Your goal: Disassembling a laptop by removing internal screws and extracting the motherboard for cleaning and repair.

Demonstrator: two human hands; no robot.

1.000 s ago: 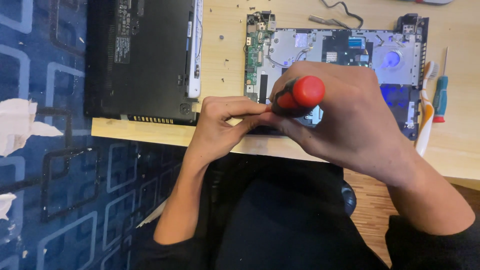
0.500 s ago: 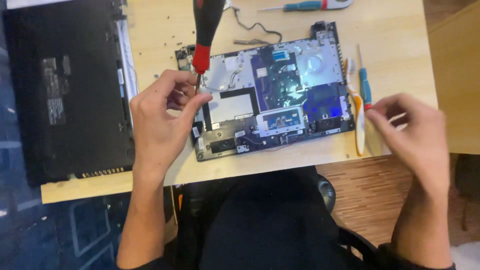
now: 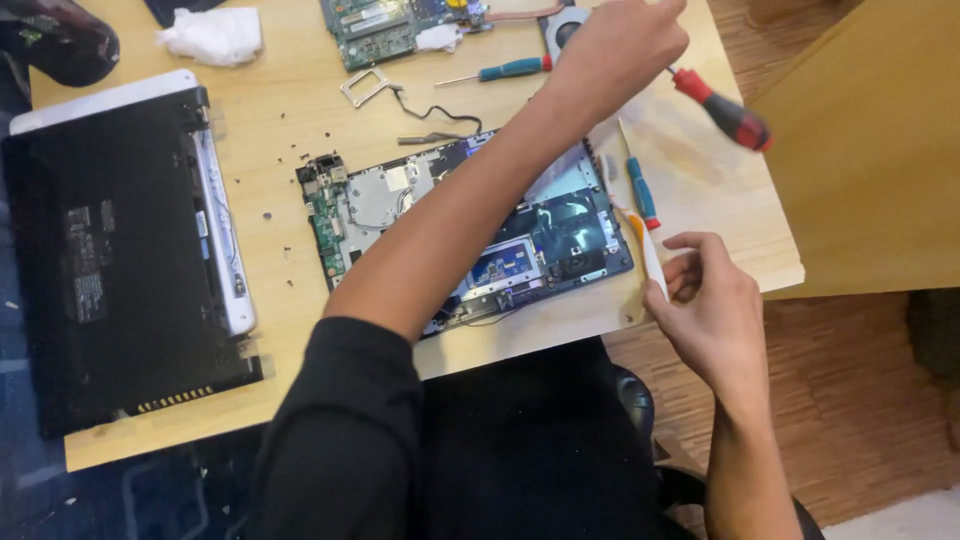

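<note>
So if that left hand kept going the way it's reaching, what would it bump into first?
Probably the fan at the table's far edge: the left hand, holding the red screwdriver, reaches up that way. Height above it is unclear.

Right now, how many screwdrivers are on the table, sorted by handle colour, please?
Red and black handle: 1, the big screwdriver under the left hand
Blue handle: 2, one near the green circuit board, one beside the opened laptop base
Total: 3
</note>
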